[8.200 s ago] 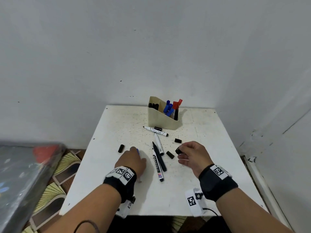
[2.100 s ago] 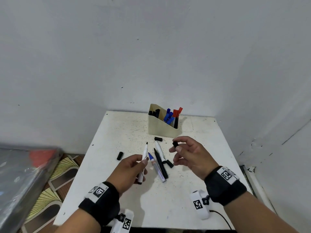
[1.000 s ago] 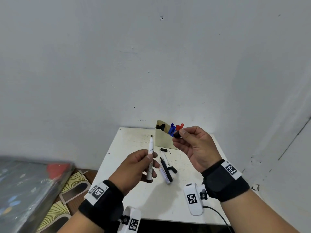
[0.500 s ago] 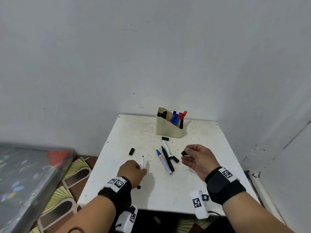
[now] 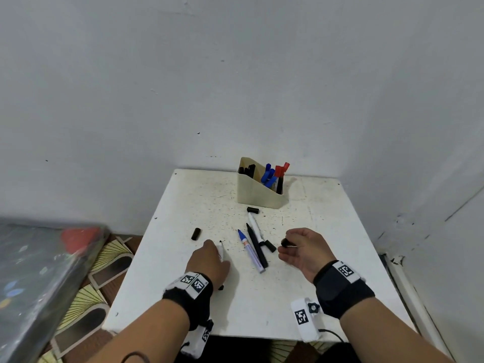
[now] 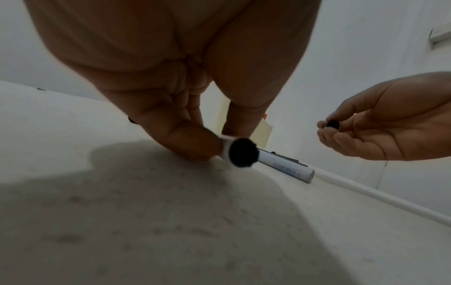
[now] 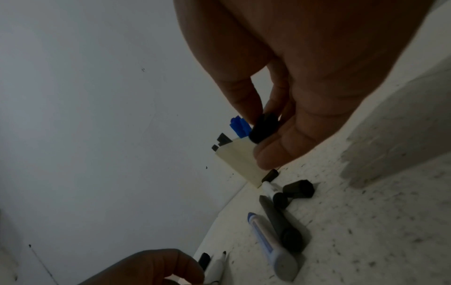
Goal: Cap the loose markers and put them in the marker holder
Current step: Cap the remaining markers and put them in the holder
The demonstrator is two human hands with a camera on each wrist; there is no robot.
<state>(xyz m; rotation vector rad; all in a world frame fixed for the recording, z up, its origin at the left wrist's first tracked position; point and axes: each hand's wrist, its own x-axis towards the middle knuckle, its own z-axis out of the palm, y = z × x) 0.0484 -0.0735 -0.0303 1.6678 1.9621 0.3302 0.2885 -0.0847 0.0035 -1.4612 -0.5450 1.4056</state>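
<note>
My left hand (image 5: 213, 251) grips an uncapped white marker (image 5: 221, 251) low over the table, with its black tip pointing away from me. The marker's black rear end (image 6: 242, 152) sticks out below my thumb. My right hand (image 5: 285, 246) hovers to the right and pinches a black cap (image 5: 284, 242) between thumb and fingertips; the right wrist view shows that cap (image 7: 264, 127) close up. The cap and the marker are apart. Between my hands lie a blue-tipped marker (image 5: 250, 254), a black pen (image 5: 257, 247) and a white marker (image 5: 255, 229). The beige marker holder (image 5: 258, 195) stands at the back.
Loose black caps lie on the white table (image 5: 262, 305): one at the left (image 5: 196, 233), one by the holder (image 5: 252, 210), one beside the pens (image 5: 270, 246). The holder contains blue, red and black markers. Walls close the back and right; the table drops off at the left.
Both hands have come down from chest height to the table. The left hand tipped the white marker from upright to nearly flat; the right hand still holds the cap.
</note>
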